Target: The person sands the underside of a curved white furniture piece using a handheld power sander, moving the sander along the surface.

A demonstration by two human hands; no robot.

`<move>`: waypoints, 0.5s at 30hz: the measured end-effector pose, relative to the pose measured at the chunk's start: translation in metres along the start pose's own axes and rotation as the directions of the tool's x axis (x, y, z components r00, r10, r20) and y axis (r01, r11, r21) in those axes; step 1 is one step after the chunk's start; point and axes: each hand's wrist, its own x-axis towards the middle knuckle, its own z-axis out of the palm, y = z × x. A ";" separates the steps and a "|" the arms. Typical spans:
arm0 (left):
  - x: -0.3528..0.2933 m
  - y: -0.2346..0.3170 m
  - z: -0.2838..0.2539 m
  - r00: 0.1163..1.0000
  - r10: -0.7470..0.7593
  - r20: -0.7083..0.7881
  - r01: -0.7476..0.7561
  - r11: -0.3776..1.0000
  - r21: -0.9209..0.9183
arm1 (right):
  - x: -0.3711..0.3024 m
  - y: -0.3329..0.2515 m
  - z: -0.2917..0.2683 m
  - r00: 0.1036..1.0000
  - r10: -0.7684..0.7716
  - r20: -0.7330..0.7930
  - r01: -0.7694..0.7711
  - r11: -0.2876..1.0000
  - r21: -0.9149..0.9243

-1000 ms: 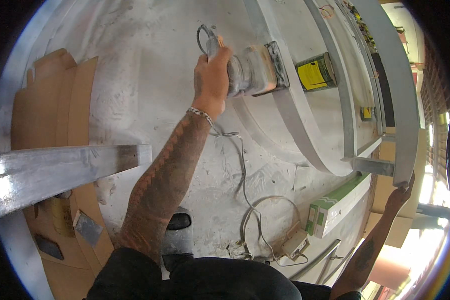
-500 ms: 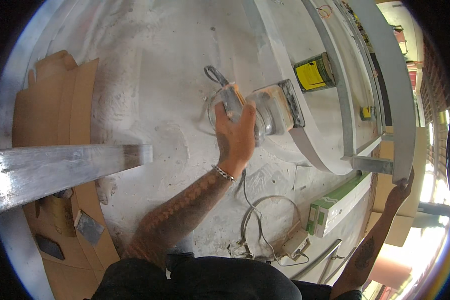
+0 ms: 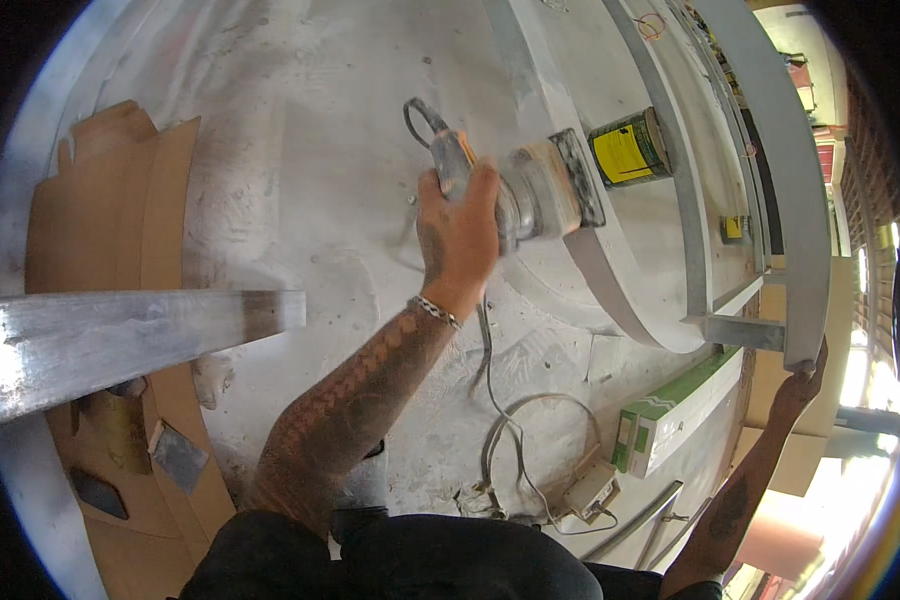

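My left hand (image 3: 460, 235), with a chain bracelet at the wrist, is closed around an electric sander (image 3: 542, 190) with a grey and orange body. The sander is tilted on its side, its dark pad against the face of a curved grey frame bar (image 3: 625, 285). Some of its body is blurred and hidden behind my fingers. Far to the right, my right hand (image 3: 806, 378) is closed on the lower end of the frame's outer curved bar (image 3: 805, 200). Its fingertips are mostly out of sight behind the bar.
Beyond the bar stands a dark can with a yellow label (image 3: 630, 150). A power cord (image 3: 520, 450) runs to a pale socket box (image 3: 592, 487) near a long green-and-white carton (image 3: 675, 415). At left are a metal beam (image 3: 140, 345), cardboard (image 3: 110, 220) and a phone (image 3: 100, 493).
My left hand and the sander have moved away from me and slightly left along the curved bar. My right hand keeps its hold on the frame.
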 end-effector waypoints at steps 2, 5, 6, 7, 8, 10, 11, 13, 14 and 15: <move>0.010 0.012 0.002 0.999 -0.049 0.006 0.049 0.998 -0.038 | 0.000 -0.001 -0.001 1.000 -0.024 0.004 0.024 1.000 -0.008; 0.031 0.022 -0.001 0.993 -0.110 0.031 0.110 0.993 -0.031 | 0.000 0.001 -0.002 0.999 -0.054 0.001 0.054 0.998 -0.023; 0.035 0.028 0.000 0.994 -0.109 0.030 0.110 0.993 -0.031 | 0.000 -0.002 0.000 0.998 -0.056 -0.004 0.056 0.998 -0.033; 0.038 0.035 0.001 0.990 -0.138 0.024 0.138 0.990 -0.032 | 0.000 -0.004 0.001 0.998 -0.056 -0.003 0.056 0.998 -0.032; 0.043 0.040 0.002 0.986 -0.166 0.018 0.166 0.986 -0.032 | -0.001 -0.007 0.001 0.999 -0.038 -0.001 0.038 0.997 -0.067; 0.064 0.036 -0.001 0.985 -0.167 0.040 0.168 0.986 -0.022 | -0.001 -0.012 0.001 1.000 -0.024 -0.001 0.024 0.994 -0.103; 0.074 0.033 -0.003 0.984 -0.169 0.061 0.169 0.985 -0.009 | 0.000 -0.011 0.000 0.999 -0.041 0.017 0.043 0.993 -0.107; 0.082 0.039 0.000 0.978 -0.191 0.079 0.192 0.981 -0.008 | 0.000 -0.005 -0.005 0.998 -0.058 0.032 0.062 0.991 -0.118; 0.086 0.042 0.002 0.973 -0.212 0.094 0.214 0.977 -0.004 | 0.000 0.001 -0.008 0.997 -0.070 0.037 0.073 0.994 -0.077; 0.089 0.047 0.004 0.973 -0.212 0.093 0.213 0.977 -0.004 | 0.001 0.002 -0.007 0.996 -0.082 0.043 0.083 0.996 -0.031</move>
